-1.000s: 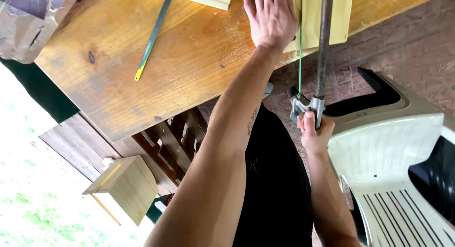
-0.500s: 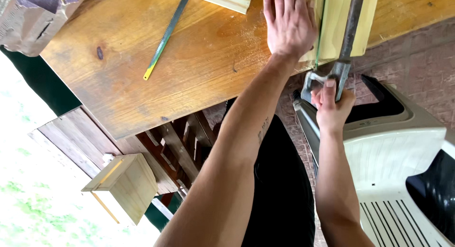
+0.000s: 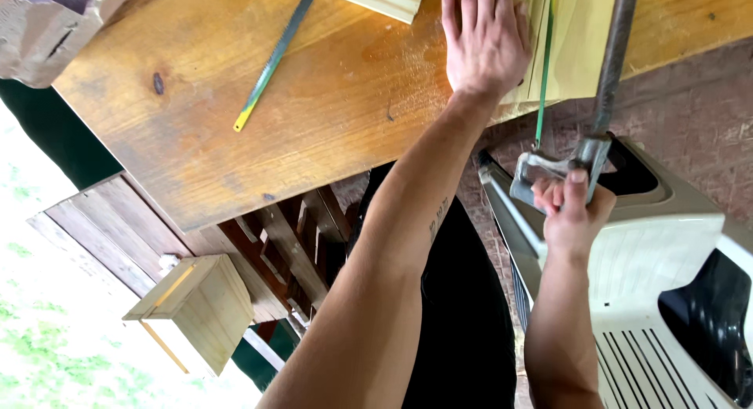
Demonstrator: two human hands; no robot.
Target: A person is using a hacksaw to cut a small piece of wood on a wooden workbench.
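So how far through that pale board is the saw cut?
Under way, not finished. The left hand presses the pale board flat on the wooden table. The right hand grips the hacksaw, its green blade running across the board. The board is still one piece; the cut's depth cannot be told.

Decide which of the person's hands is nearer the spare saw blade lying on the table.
Left. The left hand presses the pale board, right of the blade. The right hand grips the hacksaw off the table edge, farther away.

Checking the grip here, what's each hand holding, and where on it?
Right hand grips the hacksaw by its metal handle. Left hand presses flat on the pale board.
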